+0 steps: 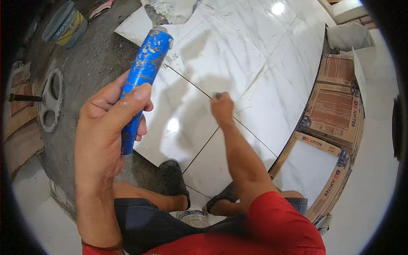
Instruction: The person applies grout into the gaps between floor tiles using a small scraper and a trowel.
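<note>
My left hand [110,114] is raised close to the camera, its fingers wrapped round a blue cylinder [146,63]. The cylinder looks like a tool handle and is spotted with dried grey mortar; what kind of tool it is does not show. Lower down, my right hand [222,108] is closed at a dark joint between white marbled floor tiles [238,55]. A small dark piece [218,96] shows at its fingers, too small to name. A pale heap of wet paste [174,9] lies on the tiles at the top.
Opened tile cartons [333,110] line the right side. On the left, rough grey ground [91,70] holds a bucket [66,25] and a metal piece with round holes [52,100]. A small tub [193,217] stands between my feet in dark clogs [172,180].
</note>
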The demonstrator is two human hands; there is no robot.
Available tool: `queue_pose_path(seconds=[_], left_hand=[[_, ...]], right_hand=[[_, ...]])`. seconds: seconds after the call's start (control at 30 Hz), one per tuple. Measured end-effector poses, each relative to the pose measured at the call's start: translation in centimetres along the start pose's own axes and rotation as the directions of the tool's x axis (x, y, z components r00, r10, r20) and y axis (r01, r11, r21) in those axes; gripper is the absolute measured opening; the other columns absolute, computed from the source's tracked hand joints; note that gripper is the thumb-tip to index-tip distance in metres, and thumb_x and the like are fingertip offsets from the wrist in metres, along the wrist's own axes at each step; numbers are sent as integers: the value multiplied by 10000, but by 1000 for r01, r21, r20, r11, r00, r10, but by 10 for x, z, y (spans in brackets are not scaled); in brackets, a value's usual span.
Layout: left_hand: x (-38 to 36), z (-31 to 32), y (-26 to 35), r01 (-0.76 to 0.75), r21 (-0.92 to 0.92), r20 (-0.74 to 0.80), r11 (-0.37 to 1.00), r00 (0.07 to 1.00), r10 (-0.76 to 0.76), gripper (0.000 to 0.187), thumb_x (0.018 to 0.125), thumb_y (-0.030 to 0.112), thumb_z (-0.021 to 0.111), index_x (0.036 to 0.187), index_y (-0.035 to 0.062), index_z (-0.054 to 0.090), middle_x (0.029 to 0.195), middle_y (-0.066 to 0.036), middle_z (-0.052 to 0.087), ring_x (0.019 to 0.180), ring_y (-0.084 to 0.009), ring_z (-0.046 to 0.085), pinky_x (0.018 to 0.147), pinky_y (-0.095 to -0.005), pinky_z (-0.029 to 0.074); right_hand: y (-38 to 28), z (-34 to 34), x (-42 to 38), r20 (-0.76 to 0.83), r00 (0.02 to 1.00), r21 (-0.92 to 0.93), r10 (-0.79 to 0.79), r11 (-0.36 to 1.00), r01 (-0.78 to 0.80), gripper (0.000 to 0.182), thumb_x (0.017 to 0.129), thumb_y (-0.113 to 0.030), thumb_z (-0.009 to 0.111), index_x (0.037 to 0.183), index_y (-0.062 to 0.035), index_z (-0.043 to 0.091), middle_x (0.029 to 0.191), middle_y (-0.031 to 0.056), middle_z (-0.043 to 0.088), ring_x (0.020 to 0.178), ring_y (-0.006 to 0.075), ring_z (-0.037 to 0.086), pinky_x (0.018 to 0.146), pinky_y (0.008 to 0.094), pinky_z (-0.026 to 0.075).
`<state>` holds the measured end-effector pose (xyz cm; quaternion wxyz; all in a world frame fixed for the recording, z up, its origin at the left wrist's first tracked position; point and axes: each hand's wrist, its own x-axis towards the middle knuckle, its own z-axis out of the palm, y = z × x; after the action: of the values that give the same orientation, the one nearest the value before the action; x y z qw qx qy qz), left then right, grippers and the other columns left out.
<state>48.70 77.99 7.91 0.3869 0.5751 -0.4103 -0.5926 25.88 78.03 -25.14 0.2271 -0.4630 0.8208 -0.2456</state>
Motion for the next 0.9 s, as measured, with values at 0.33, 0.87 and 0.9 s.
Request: queue_pose_path(seconds=[0.33, 0.87, 0.9], left_hand=[[14, -14, -5, 14, 22, -77, 1000, 997, -13, 438, 917, 265, 636, 1216, -47, 567, 791, -39, 607, 525, -45, 521, 469, -171, 416], [34, 16, -21, 41, 147, -134, 988, 991, -22, 512, 912, 304, 637, 1217, -85, 502, 791, -102, 579, 482, -58, 519, 411, -166, 411], [34, 17, -19, 43, 140, -137, 989, 990, -23, 512, 912, 304, 637, 1217, -85, 502, 791, -102, 579, 482, -58, 519, 411, -166, 411]], right_hand=[[163, -149, 112, -68, 990, -221, 125, 966, -137, 266, 869, -155, 597, 1043, 34, 529, 977, 311, 642, 975, 468, 615, 843, 490, 481], [141, -108, 204, 91, 953, -491, -289, 820, 295, 127, 853, -72, 513, 943, 6, 557, 858, 239, 661, 836, 431, 638, 757, 514, 500], [140, -103, 193, 145, 940, -481, -310, 808, 340, 122, 855, -76, 513, 941, 0, 557, 841, 231, 656, 816, 426, 635, 744, 513, 500]])
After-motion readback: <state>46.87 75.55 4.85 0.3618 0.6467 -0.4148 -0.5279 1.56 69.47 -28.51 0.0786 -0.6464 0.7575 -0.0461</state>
